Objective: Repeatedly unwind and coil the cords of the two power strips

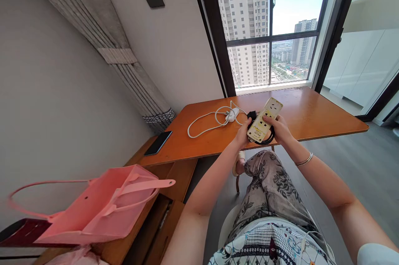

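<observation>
A yellowed white power strip (265, 120) is held at a tilt over the table's near edge, its sockets facing up. My left hand (243, 133) grips its left side, fingers partly hidden beneath. On the opposite side, my right hand (279, 128) is closed around it with the thumb on top. A coiled black cord (268, 138) hangs under the strip by my right hand, and a black plug (252, 114) shows near my left fingers. Just left of my hands, a white charger (232, 114) lies on the table with its looped white cable (202, 135).
The wooden table (324, 115) stands under the window. A dark phone (158, 143) rests at its left end. Lower left, a pink tote bag (102, 207) sits on a wooden cabinet (165, 231) with a dark red object beside it. A grey curtain (137, 78) hangs behind.
</observation>
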Available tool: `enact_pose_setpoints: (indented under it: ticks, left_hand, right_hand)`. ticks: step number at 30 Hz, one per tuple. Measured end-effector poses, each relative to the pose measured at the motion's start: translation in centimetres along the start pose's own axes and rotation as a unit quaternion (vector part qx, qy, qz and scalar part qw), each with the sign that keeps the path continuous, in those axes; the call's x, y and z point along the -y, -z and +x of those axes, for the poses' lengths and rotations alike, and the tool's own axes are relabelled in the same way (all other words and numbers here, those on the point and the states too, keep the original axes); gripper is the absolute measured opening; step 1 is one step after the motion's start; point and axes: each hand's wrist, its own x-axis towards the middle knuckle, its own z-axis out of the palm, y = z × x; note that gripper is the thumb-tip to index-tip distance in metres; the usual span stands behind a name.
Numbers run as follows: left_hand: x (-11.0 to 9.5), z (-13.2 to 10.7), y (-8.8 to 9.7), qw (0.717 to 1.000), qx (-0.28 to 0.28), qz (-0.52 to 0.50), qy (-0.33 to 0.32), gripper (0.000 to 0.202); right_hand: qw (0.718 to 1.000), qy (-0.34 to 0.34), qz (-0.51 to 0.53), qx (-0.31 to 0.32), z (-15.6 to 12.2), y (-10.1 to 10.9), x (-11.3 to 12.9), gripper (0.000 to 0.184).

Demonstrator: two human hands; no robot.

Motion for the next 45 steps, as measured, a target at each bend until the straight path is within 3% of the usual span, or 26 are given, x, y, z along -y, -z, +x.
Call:
enact_pose_setpoints:
  ticks: [5,12,16,21,24,31,35,40,45]
  left_hand:
    - [-0.8,-0.1,0.0,1.000,0.008,-0.003,0.026,0.053]
    - [-0.1,-0.5,0.4,0.991,0.004,0.124,-0.052,0.068]
    - [0.4,0.1,0.9,0.986,-0.020,0.157,-0.050,0.060]
    - [0.3,1.3,2.5,0.990,-0.020,0.138,-0.021,0.050]
    - [0.8,2.5,3.3,0.993,-0.019,0.116,-0.017,0.048]
    - [1.5,6.4,4.1,0.995,-0.027,0.091,-0.008,0.057]
    - [1.8,8.2,5.3,0.991,-0.053,0.119,-0.017,0.052]
    - [3.1,9.1,7.9,0.949,-0.179,0.253,-0.057,0.040]
    - [4.3,8.6,9.0,0.918,-0.187,0.330,-0.115,0.030]
  right_hand:
    - [1.000,0.005,0.011,-0.021,0.3,0.1,-0.2,0.044]
    - [0.998,-0.020,0.039,-0.054,2.0,1.1,-1.5,0.034]
    - [0.997,-0.069,0.018,-0.025,2.8,2.1,-1.4,0.025]
    - [0.982,-0.188,-0.021,0.029,4.1,4.0,-0.5,0.021]
    - [0.979,-0.198,-0.031,0.031,5.2,4.8,-0.8,0.023]
    - [0.982,-0.168,0.007,-0.090,8.5,5.4,-3.9,0.017]
    - [0.977,-0.155,0.012,-0.142,10.2,6.5,-4.5,0.019]
    - [0.966,-0.109,0.000,-0.235,13.0,9.8,-4.0,0.022]
    - [0.930,-0.045,-0.025,-0.364,16.7,13.5,-3.4,0.025]
